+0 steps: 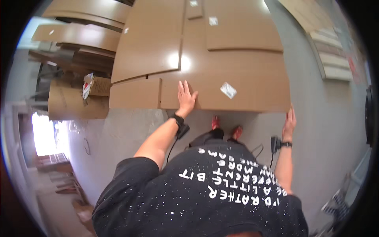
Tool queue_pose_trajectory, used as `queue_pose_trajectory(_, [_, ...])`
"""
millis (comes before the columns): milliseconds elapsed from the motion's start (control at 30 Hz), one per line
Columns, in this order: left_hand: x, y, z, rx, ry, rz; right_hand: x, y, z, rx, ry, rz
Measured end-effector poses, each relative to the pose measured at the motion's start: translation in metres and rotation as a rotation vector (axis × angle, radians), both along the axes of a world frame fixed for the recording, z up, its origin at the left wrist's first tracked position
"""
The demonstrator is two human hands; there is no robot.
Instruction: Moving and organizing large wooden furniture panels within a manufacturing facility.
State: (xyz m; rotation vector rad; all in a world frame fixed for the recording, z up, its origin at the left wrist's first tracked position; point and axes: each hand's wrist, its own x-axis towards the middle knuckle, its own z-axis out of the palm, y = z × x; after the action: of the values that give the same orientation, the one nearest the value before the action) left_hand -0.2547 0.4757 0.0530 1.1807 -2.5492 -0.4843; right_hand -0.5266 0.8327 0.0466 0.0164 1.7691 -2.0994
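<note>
My left hand (186,97) lies flat, fingers spread, on a wide brown panel (252,73) in front of me. A white label (228,90) is stuck on that panel, to the right of the hand. At the panel's near right corner is my right hand (289,121), its fingers stretched out along the side edge; the underside of its grip is hidden. A narrow brown panel (134,94) sits to the left of the left hand. Farther off, a large panel (152,39) and a labelled panel (244,29) rest on top.
Brown boards (79,33) are stacked at the far left, above a small carton (100,86) and a big brown curved sheet (75,104). Pale slats (333,59) lie on the grey floor (327,130) at right. My feet (216,123) stand close to the panel's near edge.
</note>
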Motion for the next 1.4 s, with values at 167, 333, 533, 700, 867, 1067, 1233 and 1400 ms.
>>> queue_pose_trajectory(167, [0.020, 0.036, 0.031, -0.165, -0.185, -0.230, 0.001, -0.010, 0.016, 0.150, 0.206, -0.010])
queue_pose_trajectory(333, [0.076, 0.066, 0.041, -0.115, -0.287, -0.406, 0.004, -0.045, 0.070, 0.378, 0.613, 0.003])
queue_pose_trajectory(533, [0.150, 0.076, 0.032, -0.067, -0.298, -0.411, 0.099, -0.145, 0.104, 0.353, 0.912, 0.477])
queue_pose_trajectory(700, [0.240, 0.056, 0.016, 0.023, -0.231, -0.026, 0.230, -0.217, 0.098, 0.184, 0.979, 0.995])
queue_pose_trajectory(867, [0.401, 0.029, -0.043, 0.238, -0.153, 0.376, 0.355, -0.291, 0.093, 0.133, 1.222, 1.224])
queue_pose_trajectory(1067, [0.624, 0.025, -0.098, 0.482, 0.030, 0.958, 0.444, -0.370, 0.099, 0.012, 1.385, 1.368])
queue_pose_trajectory(1233, [0.695, 0.035, -0.086, 0.806, 0.234, 1.197, 0.464, -0.419, 0.102, 0.099, 1.404, 1.353])
queue_pose_trajectory(1400, [0.672, 0.030, -0.061, 0.996, 0.103, 0.868, 0.480, -0.455, 0.103, 0.126, 1.292, 1.401])
